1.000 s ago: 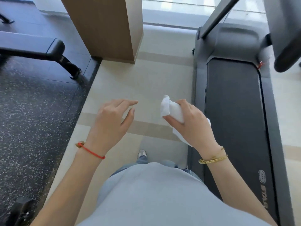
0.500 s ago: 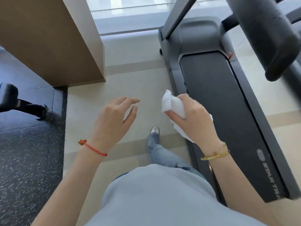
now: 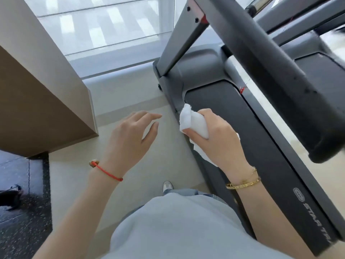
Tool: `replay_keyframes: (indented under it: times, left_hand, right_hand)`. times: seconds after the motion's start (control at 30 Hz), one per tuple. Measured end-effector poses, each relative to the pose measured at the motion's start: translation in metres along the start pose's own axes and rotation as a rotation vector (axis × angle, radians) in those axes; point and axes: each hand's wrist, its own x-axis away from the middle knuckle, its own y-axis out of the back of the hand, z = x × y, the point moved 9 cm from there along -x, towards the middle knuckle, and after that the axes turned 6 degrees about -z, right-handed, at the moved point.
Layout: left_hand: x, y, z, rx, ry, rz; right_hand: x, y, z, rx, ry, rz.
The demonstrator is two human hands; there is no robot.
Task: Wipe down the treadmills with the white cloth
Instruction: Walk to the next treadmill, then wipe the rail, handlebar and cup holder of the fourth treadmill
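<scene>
Fingers of our right hand [image 3: 214, 135] curl round the bunched white cloth [image 3: 194, 122], held above the left edge of the treadmill [image 3: 265, 165] near the front of its belt. Our left hand [image 3: 128, 139] hangs over the pale floor [image 3: 130, 184], fingers loosely spread, holding nothing.

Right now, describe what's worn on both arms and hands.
Both forearms are bare, with no sleeves in view. The left wrist carries a thin red cord bracelet with a small brownish bead or knot. The right wrist carries a gold bangle with fine markings and a thinner gold chain just above it. No gloves or rings visible.
</scene>
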Motion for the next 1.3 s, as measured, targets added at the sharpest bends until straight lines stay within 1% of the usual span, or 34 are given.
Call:
replay_keyframes:
  times: [0.07,0.2,0.33,0.47,0.63,0.9,1.0,1.2,1.3]
  left_hand:
    - [-0.029,-0.007,0.003,0.024,-0.022,0.008]
    - [-0.086,-0.021,0.000,0.096,-0.100,0.039]
    - [-0.145,-0.039,-0.009,0.144,-0.210,0.076]
    - [-0.198,-0.059,-0.025,0.241,-0.362,0.120]
    - [-0.246,-0.095,-0.053,0.312,-0.577,0.227]
    - [-0.282,-0.118,-0.098,0.428,-0.802,0.365]
    - [-0.285,-0.120,-0.119,0.488,-0.882,0.387]
    - [-0.280,-0.133,-0.166,0.541,-1.015,0.391]
    - [-0.271,-0.140,-0.189,0.546,-1.037,0.408]
  right_hand:
    - [-0.022,0.002,-0.003,0.019,-0.019,-0.027]
    - [-0.057,0.007,-0.014,-0.020,-0.099,-0.036]
    - [-0.087,0.015,-0.031,0.042,-0.196,-0.103]
    - [-0.108,0.025,-0.046,0.079,-0.298,-0.159]
    - [-0.120,0.033,-0.058,0.097,-0.437,-0.228]
    - [-0.112,0.050,-0.063,0.120,-0.655,-0.415]
    - [-0.101,0.060,-0.059,0.146,-0.708,-0.502]
    - [-0.077,0.091,-0.054,0.221,-0.724,-0.626]
    - [-0.060,0.120,-0.056,0.266,-0.722,-0.693]
